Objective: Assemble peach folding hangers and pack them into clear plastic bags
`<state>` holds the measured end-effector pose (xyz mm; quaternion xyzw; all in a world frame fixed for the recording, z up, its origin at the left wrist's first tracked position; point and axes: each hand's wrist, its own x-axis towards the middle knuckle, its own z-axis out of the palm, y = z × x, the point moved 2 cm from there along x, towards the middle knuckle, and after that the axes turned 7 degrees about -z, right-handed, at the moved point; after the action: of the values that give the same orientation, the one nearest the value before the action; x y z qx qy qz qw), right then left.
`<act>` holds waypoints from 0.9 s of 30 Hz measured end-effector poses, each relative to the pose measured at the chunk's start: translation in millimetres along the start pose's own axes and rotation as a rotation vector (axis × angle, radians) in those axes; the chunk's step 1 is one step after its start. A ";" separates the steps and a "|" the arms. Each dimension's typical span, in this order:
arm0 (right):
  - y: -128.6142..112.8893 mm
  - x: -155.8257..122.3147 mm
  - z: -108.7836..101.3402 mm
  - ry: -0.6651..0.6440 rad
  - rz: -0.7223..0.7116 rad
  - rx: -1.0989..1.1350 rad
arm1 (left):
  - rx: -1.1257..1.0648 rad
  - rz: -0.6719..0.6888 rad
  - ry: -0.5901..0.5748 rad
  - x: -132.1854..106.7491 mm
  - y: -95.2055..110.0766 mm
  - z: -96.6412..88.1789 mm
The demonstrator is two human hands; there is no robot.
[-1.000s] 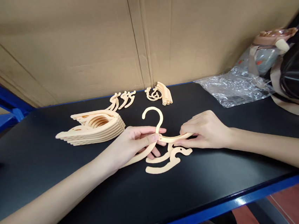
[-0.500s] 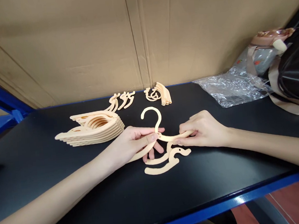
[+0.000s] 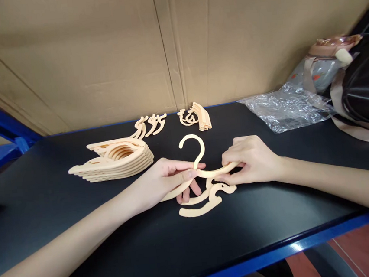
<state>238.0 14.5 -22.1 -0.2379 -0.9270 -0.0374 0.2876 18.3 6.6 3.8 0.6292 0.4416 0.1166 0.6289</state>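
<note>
Between my two hands is a cream plastic folding hanger (image 3: 201, 147), its hook pointing away from me. My left hand (image 3: 164, 179) pinches it at the joint below the hook, thumb on top, with one arm of the hanger running under the palm. The other arm of the hanger curves to the right, where my right hand (image 3: 252, 160) is closed around its end. Just below lie loose curved hanger pieces (image 3: 202, 208) on the black table, partly under the fingers of my left hand.
A stack of folded hangers (image 3: 124, 164) lies to the left. Loose hanger arms (image 3: 153, 125) and a cluster of hooks and pieces (image 3: 202, 117) lie at the back. Clear plastic wrap (image 3: 286, 107), a bottle (image 3: 321, 71) and a black bag (image 3: 366, 77) are at the right.
The hook has tipped a little to the right, and the hanger's right arm has swung into a deeper curve. Both hands keep their grip in nearly the same place.
</note>
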 end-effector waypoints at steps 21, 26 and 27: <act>-5.4 9.2 -1.8 -0.140 -0.028 0.052 | 0.141 0.006 0.025 3.3 -8.1 2.5; -2.9 10.8 -3.0 -0.117 0.108 0.151 | 0.129 -0.019 0.006 2.6 -6.4 2.4; -2.0 10.9 -3.5 -0.096 0.143 0.169 | 0.114 -0.024 0.004 2.4 -6.4 2.0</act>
<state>231.0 16.6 -13.1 -0.2799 -0.9202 0.0731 0.2638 18.6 5.8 -3.3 0.6584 0.4565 0.0849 0.5924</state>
